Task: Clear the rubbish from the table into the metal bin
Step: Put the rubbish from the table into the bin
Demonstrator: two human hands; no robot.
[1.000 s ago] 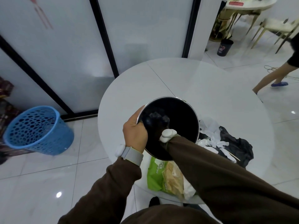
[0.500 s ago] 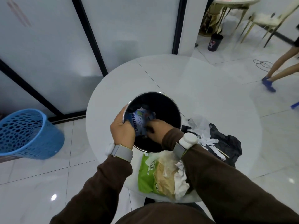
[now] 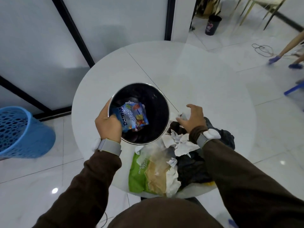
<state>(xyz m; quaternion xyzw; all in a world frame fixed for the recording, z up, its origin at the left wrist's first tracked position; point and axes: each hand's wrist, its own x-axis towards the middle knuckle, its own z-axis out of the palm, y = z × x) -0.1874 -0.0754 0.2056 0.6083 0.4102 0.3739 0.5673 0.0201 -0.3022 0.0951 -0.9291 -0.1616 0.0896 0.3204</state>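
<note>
The round metal bin (image 3: 158, 99), dark inside, stands on the white round table (image 3: 189, 76). My left hand (image 3: 108, 124) grips its near-left rim. A blue sweet wrapper (image 3: 133, 117) lies inside the bin against that rim. My right hand (image 3: 191, 117) hovers with fingers spread just right of the bin, over crumpled white tissue (image 3: 179, 142) and a black plastic bag (image 3: 194, 167). A green snack bag (image 3: 144, 175) lies at the table's near edge.
A blue plastic basket (image 3: 21, 132) stands on the floor to the left. Glass panels with black frames rise behind the table. A small black cup-shaped bin (image 3: 212, 24) and chair legs are far right, where a person's legs (image 3: 294, 45) cross the floor.
My right hand came out of the bin, left the blue wrapper inside, and moved right over the tissue pile. My left hand stayed on the rim.
</note>
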